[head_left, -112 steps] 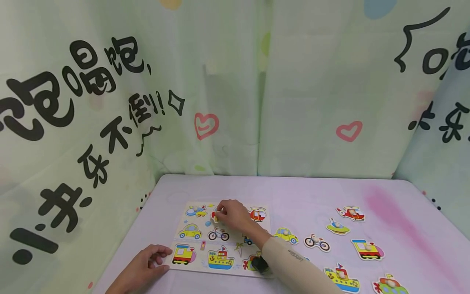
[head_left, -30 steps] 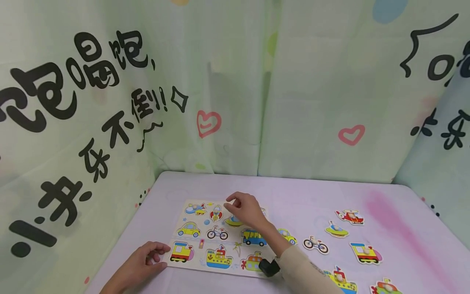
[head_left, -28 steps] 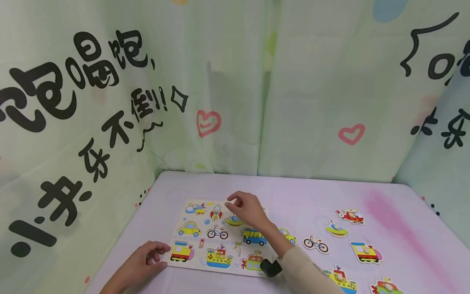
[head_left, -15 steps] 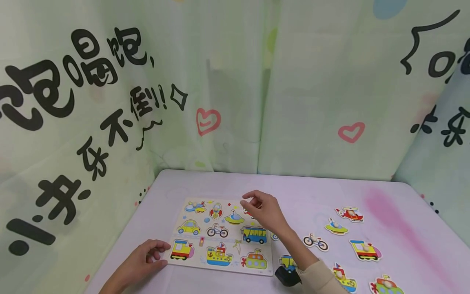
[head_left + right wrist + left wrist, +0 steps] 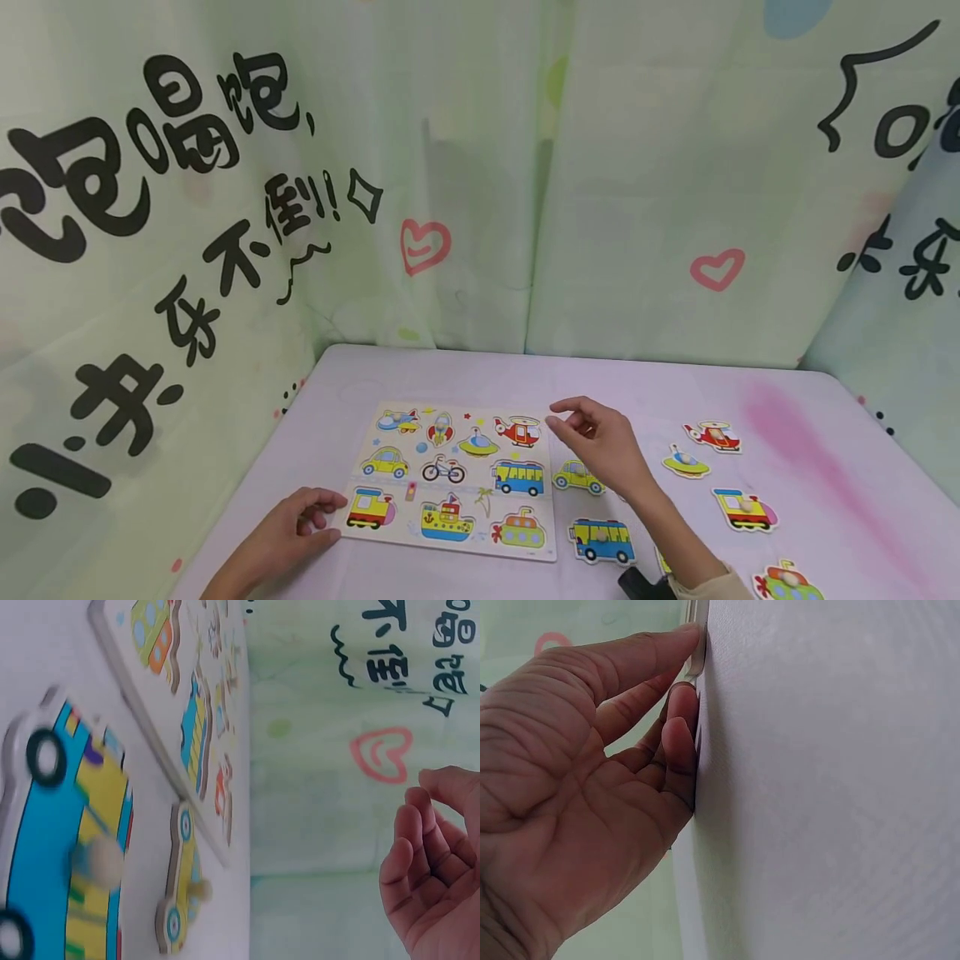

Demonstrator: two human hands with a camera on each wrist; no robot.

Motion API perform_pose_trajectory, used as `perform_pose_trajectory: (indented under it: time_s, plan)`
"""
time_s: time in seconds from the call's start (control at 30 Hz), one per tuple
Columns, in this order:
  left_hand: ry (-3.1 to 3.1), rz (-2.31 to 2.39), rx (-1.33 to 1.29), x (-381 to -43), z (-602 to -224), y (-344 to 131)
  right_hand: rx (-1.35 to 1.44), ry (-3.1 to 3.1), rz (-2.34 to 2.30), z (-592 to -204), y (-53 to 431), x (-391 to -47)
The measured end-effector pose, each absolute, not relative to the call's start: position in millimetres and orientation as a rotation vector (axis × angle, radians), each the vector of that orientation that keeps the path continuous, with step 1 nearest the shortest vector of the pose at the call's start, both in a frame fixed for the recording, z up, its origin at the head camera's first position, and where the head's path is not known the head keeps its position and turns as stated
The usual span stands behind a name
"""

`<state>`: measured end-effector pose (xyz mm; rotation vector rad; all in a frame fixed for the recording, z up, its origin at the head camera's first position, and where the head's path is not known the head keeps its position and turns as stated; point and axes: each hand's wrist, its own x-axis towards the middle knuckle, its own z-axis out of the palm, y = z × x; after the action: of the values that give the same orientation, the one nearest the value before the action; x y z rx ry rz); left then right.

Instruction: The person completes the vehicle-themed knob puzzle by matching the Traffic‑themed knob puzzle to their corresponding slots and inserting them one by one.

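Observation:
A white puzzle board (image 5: 420,502) printed with vehicles lies at the table's left. The knobbed rocket piece (image 5: 440,430) and an airplane (image 5: 397,421) are in its back row. My left hand (image 5: 288,529) holds the board's near left corner between thumb and fingers; the left wrist view shows the thumb tip on the edge. My right hand (image 5: 596,442) hovers, fingers loosely bent and holding nothing, just right of the board. Closest below it is the yellow car piece (image 5: 576,477), with the blue bus piece (image 5: 602,540) nearer me; both show knobs in the right wrist view.
Further right lie loose pieces: a helicopter (image 5: 713,437), a flying saucer (image 5: 686,462), a train (image 5: 745,509) and a submarine (image 5: 787,581). My right arm hides the bicycle piece and most of the ship piece. A printed curtain (image 5: 615,208) hangs behind the table.
Earlier my right hand was over the rocket spot on the board; it has since let go and moved right, off the board, uncovering the printed helicopter and bus piece. My left hand stays put.

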<state>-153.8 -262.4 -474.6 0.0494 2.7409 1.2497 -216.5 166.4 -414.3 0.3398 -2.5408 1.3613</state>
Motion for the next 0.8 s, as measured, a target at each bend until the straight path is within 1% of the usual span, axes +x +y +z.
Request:
perform_pose_trajectory:
  time_s: [0.4, 0.63, 0.8]
  plan:
    - [2.71, 1.296, 0.139, -151.9, -474.9, -267.9, 0.215, -2.547, 1.228, -409.5, 219.1, -204.0]
    - [2.71, 1.317, 0.262, -152.4, -475.9, -271.0, 0.113, -2.598, 1.168, -410.9, 243.5, -190.0]
    - [2.718, 1.286, 0.197, -152.6, -474.4, -268.3, 0.113, -2.601, 1.101, -414.0, 262.6, -180.0]
